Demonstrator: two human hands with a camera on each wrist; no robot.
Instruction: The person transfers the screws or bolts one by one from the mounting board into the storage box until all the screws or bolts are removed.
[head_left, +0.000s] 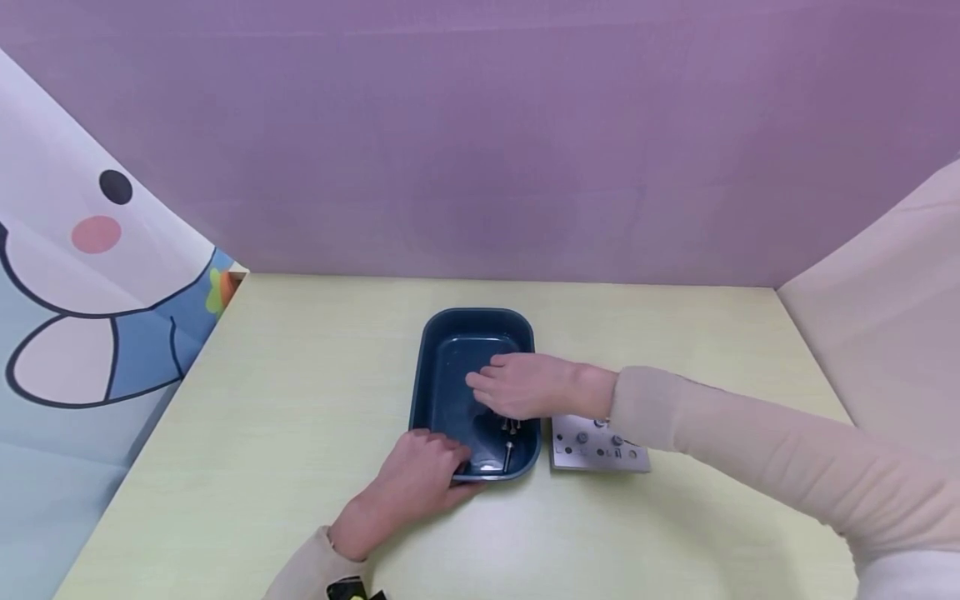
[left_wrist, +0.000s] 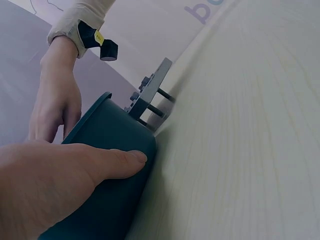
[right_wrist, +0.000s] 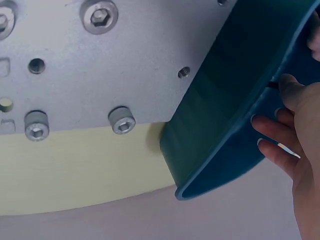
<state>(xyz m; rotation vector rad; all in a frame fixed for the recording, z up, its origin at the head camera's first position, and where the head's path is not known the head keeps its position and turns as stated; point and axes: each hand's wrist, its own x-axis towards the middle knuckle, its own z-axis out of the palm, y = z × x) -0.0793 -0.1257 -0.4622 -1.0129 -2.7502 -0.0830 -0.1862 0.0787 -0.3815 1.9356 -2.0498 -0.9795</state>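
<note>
A deep blue tray [head_left: 446,375] stands on the table. My left hand [head_left: 423,471] grips its near left corner, with the thumb [left_wrist: 120,162] along the outer wall and the other fingers over the rim. My right hand [head_left: 525,385] reaches down into the tray, above several small screws; one screw [head_left: 509,457] lies apart near the front end. In the right wrist view a short dark stub [right_wrist: 273,85] shows at a fingertip; whether it is pinched is hidden. Right of the tray is a metal plate [head_left: 600,454] carrying socket-head screws [right_wrist: 99,16].
The plate stands raised on bolt-like legs [left_wrist: 156,111], close beside the tray's right wall. A pale wooden table [head_left: 300,375] lies under everything. A purple cloth wall [head_left: 487,167] rises behind, with a cartoon-printed cloth [head_left: 67,275] at the left.
</note>
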